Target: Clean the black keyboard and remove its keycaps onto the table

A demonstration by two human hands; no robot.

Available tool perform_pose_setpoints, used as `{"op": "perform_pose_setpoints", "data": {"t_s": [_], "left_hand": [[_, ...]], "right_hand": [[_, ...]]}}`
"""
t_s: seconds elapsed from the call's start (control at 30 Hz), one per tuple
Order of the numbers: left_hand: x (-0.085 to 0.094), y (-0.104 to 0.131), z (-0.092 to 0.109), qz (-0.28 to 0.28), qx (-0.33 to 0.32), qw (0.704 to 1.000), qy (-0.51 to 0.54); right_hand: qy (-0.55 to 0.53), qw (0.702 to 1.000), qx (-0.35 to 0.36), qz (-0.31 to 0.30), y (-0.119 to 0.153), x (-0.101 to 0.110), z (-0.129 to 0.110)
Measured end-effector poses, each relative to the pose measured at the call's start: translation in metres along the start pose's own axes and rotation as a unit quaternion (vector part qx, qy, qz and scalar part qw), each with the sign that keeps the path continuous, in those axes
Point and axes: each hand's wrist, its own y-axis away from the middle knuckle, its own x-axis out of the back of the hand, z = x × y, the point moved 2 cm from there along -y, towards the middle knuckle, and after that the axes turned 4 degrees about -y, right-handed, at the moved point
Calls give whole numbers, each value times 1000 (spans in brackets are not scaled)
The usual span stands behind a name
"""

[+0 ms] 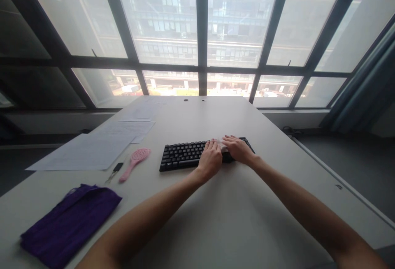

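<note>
A black keyboard (pixel 182 155) lies on the white table, slightly angled. Both hands rest over its right half. My left hand (pixel 211 157) lies palm down on the keys, its fingers pointing away from me and close together. Beside it, my right hand (pixel 237 147) reaches in from the right, fingers pointing left. Between the two hands shows a crumpled white piece (pixel 222 145), like tissue or cloth, on the keyboard; the fingertips of both hands touch it. How firmly either hand grips it is hard to see.
Left of the keyboard lie a pink hairbrush (pixel 135 162), a small black-ended item (pixel 117 168) and a folded purple cloth (pixel 72 223). Paper sheets (pixel 89 149) cover the table's left side. Windows stand beyond the table's (pixel 197 112) far edge.
</note>
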Motion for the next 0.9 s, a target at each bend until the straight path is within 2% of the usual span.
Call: {"op": "perform_pose_setpoints", "data": {"t_s": [0.13,0.23,0.33,0.5,0.63,0.73,0.9], "left_hand": [[-7,-32,3,-16,-16,999,44],[-10,-40,5,-42,-39,996,76],[-8,-31,8,-48,-52,993,91],[0,9,20,-30,-73,992,98],[-2,32,30,-14,-96,992,85],[-10,36,31,-9,-102,992,76],[-21,31,29,-7,-108,991,75]], "right_hand": [[-35,997,-56,-32,-6,-2,31],[-78,994,-54,-57,-4,-9,37],[-100,993,-40,-51,6,-10,31],[-113,992,-21,-45,39,-3,9],[-74,997,-9,-21,68,-8,-4],[-26,1000,-14,3,79,-17,-10],[29,998,-51,15,81,-28,-20]]}}
